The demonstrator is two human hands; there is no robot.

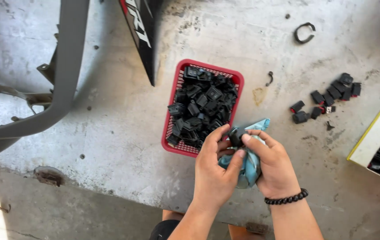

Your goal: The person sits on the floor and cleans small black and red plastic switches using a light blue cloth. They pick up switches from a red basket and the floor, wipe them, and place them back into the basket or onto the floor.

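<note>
Fingers of both hands — left hand (214, 175), right hand (275, 168) — clamped on blue cloth (251, 166), small black part (236, 135), beside red basket (174, 118)

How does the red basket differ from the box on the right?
The red basket is open mesh plastic and sits fully in view; the box has solid pale walls with a yellow edge and is cut off by the frame. The basket's parts look all black; the box's show red bits. Both rest on the concrete floor and hold small black parts.

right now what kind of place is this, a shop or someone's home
Probably a repair workshop or small parts yard, worked on the ground. The floor is bare stained concrete, a red basket is heaped with small black plastic parts, and a grey vehicle body panel lies at the left.
</note>
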